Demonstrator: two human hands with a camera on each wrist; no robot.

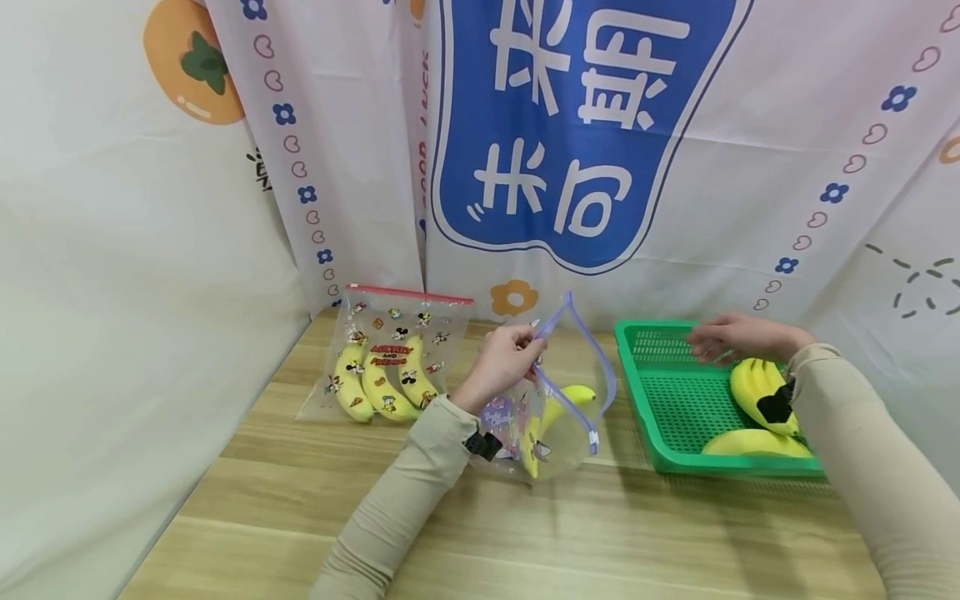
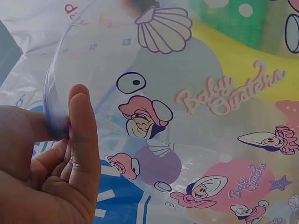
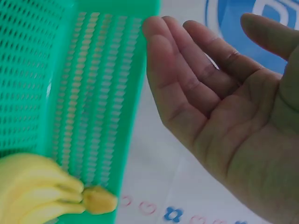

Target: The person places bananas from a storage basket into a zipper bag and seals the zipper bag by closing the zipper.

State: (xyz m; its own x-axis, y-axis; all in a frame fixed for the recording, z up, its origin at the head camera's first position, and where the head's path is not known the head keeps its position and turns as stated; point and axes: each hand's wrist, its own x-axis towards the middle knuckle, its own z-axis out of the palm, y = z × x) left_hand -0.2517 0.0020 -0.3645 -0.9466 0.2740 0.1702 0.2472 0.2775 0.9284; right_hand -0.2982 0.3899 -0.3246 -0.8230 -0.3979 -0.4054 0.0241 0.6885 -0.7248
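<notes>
My left hand (image 1: 504, 360) pinches the purple-edged rim of a clear zip bag (image 1: 555, 454), whose mouth gapes wide. Yellow bananas (image 1: 577, 395) lie inside that bag. In the left wrist view, thumb and fingers grip the rim (image 2: 52, 105), and cartoon oysters are printed on the plastic. My right hand (image 1: 738, 337) hovers over the back of a green basket (image 1: 660, 446) and holds nothing; the right wrist view shows its fingers loosely bent, palm exposed. A bunch of bananas (image 1: 757, 387) and a single banana (image 1: 757, 443) lie in the basket's right side, partly behind the right forearm.
A second clear zip bag (image 1: 450, 333) with a red zip strip lies on the left, bananas (image 1: 386, 387) inside it. The wooden table (image 1: 300, 500) meets a printed cloth (image 1: 360, 167) at the back and a white cloth wall (image 1: 150, 333) at the left.
</notes>
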